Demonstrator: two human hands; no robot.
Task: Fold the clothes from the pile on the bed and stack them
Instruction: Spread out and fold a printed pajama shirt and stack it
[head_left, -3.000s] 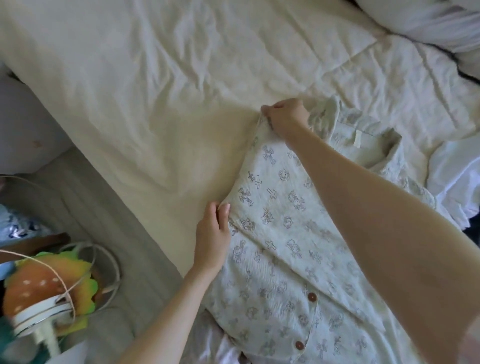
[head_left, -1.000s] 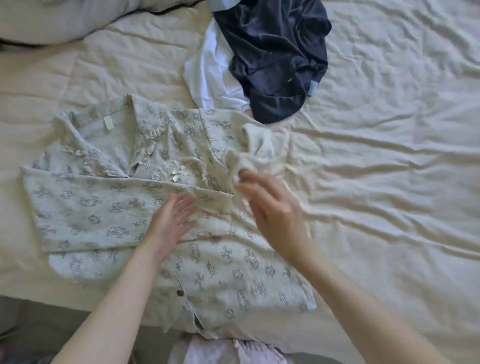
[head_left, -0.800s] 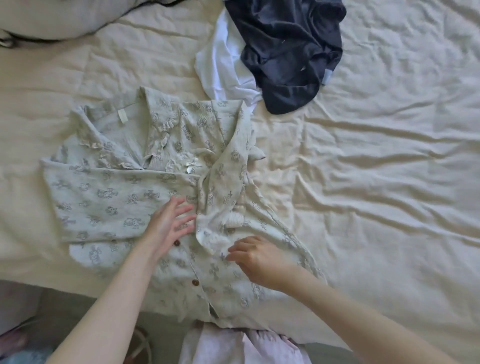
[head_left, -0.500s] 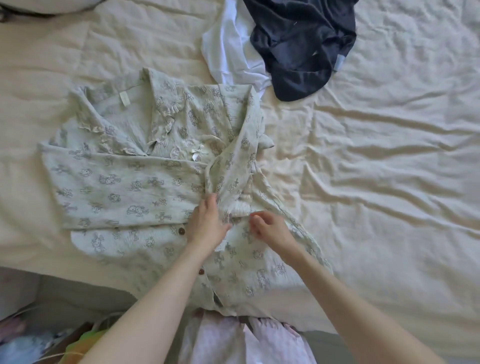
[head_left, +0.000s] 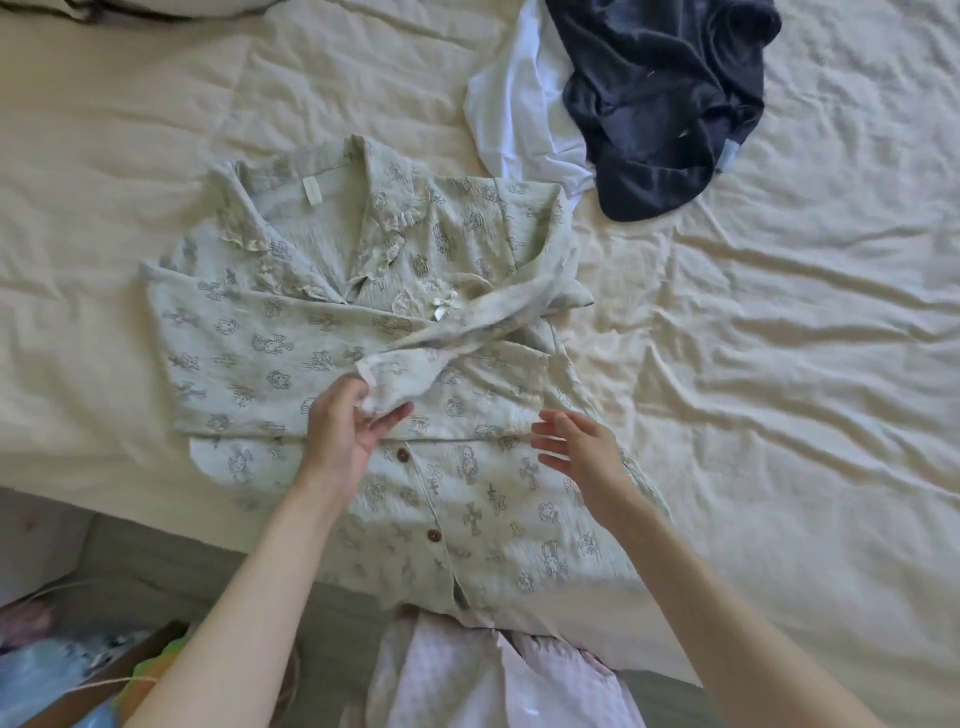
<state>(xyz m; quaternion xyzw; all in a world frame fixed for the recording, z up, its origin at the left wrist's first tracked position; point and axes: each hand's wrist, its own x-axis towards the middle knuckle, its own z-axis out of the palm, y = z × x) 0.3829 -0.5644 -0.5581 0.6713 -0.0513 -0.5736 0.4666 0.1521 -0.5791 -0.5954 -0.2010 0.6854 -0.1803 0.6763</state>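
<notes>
A pale green printed pyjama shirt (head_left: 291, 343) with brown buttons lies front-up on the bed, collar pointing away from me. Its left sleeve is folded across the chest. My left hand (head_left: 345, 426) pinches the cuff of the right sleeve (head_left: 457, 338), which stretches diagonally across the chest. My right hand (head_left: 582, 452) hovers just above the shirt's right side with fingers spread, holding nothing. The pile beyond the shirt holds a white garment (head_left: 519, 119) and a dark navy garment (head_left: 660, 98).
The cream bedsheet (head_left: 779, 364) is wrinkled to the right. A pink garment (head_left: 467, 675) hangs over the bed's near edge below the shirt. Grey floor and colourful items (head_left: 78, 675) sit at the lower left. A pillow edge (head_left: 156, 8) shows at the top left.
My left hand has taken the right sleeve's cuff and pulled it leftward across the chest. My right hand let go and moved off to the right, fingers spread.
</notes>
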